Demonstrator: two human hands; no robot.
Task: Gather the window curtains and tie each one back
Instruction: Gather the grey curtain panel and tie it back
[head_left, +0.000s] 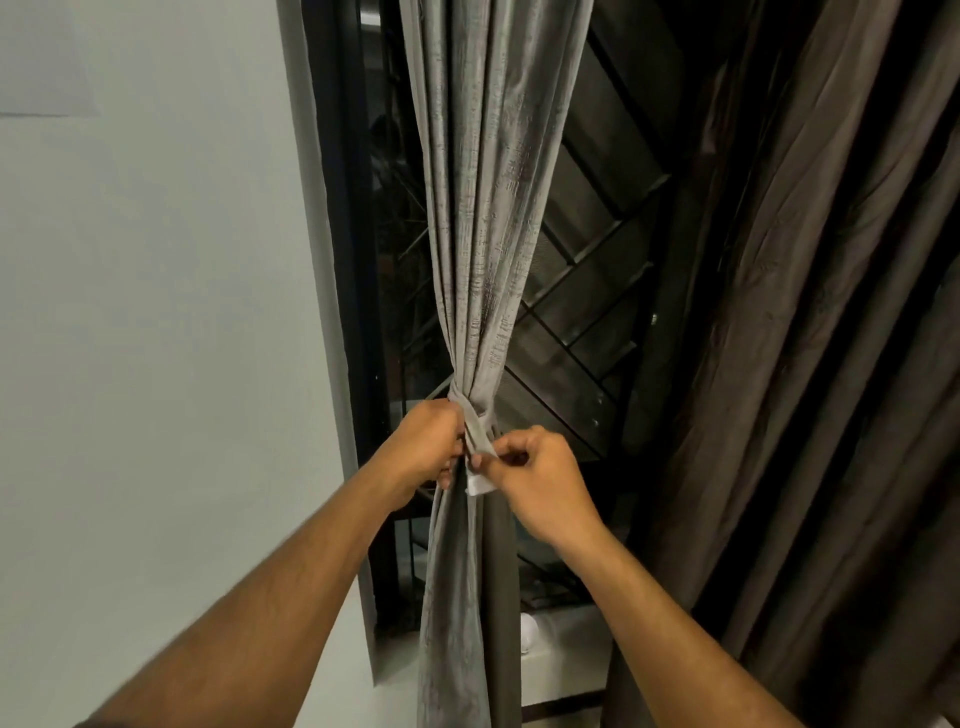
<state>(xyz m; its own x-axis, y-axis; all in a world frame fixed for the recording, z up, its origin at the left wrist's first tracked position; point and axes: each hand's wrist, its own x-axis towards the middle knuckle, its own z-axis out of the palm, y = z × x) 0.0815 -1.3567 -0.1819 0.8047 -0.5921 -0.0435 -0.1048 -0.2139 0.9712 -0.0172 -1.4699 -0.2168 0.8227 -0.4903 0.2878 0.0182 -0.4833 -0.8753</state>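
A grey curtain (483, 218) hangs in front of the dark window, bunched into a narrow waist at mid-height. A matching grey tieback band (477, 428) wraps around that waist. My left hand (428, 441) grips the left side of the band against the gathered fabric. My right hand (540, 478) pinches the band's loose end, where a small white tab (479, 486) hangs down. A second, brown curtain (831, 338) hangs loose and untied on the right.
A white wall (156, 312) fills the left side. Behind the curtains is a black window frame with a diagonal metal grille (587, 291). A white sill (566, 654) with a small white object (529, 631) lies low behind my right forearm.
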